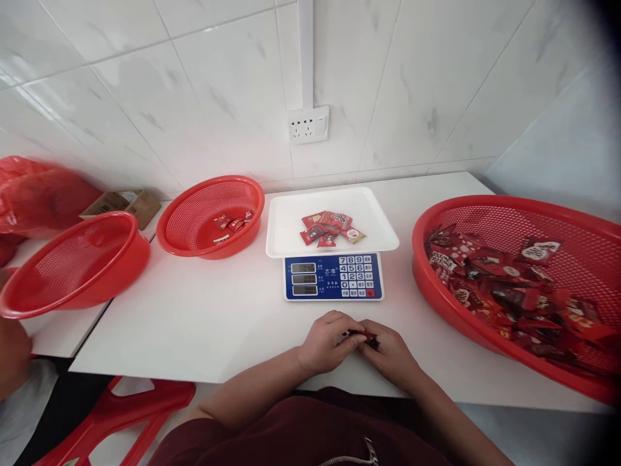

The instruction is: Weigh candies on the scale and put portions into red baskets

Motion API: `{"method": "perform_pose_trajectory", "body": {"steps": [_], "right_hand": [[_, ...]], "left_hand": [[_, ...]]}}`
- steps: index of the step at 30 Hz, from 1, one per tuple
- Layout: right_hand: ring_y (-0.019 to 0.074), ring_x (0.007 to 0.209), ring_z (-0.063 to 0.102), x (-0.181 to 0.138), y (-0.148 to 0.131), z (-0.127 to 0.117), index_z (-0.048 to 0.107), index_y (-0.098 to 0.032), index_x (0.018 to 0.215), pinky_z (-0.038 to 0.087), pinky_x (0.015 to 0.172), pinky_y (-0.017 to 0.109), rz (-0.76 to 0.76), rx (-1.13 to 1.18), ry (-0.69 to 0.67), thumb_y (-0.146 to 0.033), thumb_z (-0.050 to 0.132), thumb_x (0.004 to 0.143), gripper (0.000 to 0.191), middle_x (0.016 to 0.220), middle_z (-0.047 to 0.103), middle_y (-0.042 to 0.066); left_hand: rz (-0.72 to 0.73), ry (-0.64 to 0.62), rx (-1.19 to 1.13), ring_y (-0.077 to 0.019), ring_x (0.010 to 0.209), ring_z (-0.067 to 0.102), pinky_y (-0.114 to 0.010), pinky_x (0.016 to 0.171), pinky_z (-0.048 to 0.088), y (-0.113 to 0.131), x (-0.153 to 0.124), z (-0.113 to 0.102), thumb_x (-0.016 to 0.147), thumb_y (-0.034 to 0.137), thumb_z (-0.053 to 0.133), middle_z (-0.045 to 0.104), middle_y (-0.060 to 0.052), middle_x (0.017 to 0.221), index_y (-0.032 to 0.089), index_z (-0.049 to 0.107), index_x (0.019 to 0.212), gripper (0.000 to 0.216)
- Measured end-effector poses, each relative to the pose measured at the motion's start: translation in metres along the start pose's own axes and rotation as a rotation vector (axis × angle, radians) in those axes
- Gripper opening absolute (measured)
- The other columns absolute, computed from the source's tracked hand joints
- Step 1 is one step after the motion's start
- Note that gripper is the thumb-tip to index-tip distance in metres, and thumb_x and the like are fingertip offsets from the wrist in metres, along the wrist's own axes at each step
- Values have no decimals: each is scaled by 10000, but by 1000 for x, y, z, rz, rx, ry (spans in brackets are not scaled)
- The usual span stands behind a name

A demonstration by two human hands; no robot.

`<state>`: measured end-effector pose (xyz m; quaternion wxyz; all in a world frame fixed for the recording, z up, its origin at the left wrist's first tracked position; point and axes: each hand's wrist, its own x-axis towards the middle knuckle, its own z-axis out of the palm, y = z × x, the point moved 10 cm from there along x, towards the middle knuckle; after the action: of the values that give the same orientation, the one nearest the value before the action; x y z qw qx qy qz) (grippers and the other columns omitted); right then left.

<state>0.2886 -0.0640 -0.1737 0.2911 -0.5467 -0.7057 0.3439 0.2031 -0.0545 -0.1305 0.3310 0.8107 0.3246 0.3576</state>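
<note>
Head view: left hand (pixel 330 343) and right hand (pixel 391 355) pinch a dark-red packet (pixel 369 336) between their curled fingertips (pixel 358 339).

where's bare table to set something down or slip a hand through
Widest: table left of the scale, this side of the middle basket. A narrower strip lies between scale and right basket. Crowded: just before the scale, where left hand and right hand meet.

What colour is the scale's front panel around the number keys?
Blue; the front panel shows best in the head view.
</note>
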Motion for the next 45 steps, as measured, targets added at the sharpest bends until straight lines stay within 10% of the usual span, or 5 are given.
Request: {"method": "perform_pose_trajectory", "body": {"steps": [16,33,39,45], "right_hand": [[158,622,561,-2,7,2,557,-191,701,431,588,270,-33,-49,28,-423,485,846,282,672,620,22],[137,563,532,-5,-9,-4,508,-199,629,401,540,246,-54,-162,66,-420,474,855,318,618,591,14],[152,695,614,-30,-34,-104,641,-214,909,483,645,258,1,-71,319,-415,508,831,253,813,675,44],[252,785,638,-73,19,-266,617,-188,1045,454,627,316,542,-586,656,-442,448,853,360,864,694,97]], "left_hand": [[-315,6,-186,-135,698,575,-250,666,473,-28,-2,0,800,265,568,650,-25,767,173,637,804,115],[-261,-90,-208,-148,736,580,-261,689,468,-19,1,3,830,342,564,611,-33,759,175,683,787,210],[-283,-149,-256,-160,779,600,-281,715,492,-25,1,11,867,401,483,644,-43,857,185,633,989,290],[-259,-247,-186,-165,792,625,-278,721,509,-24,-3,27,862,394,485,681,-38,878,205,646,964,269]]}}
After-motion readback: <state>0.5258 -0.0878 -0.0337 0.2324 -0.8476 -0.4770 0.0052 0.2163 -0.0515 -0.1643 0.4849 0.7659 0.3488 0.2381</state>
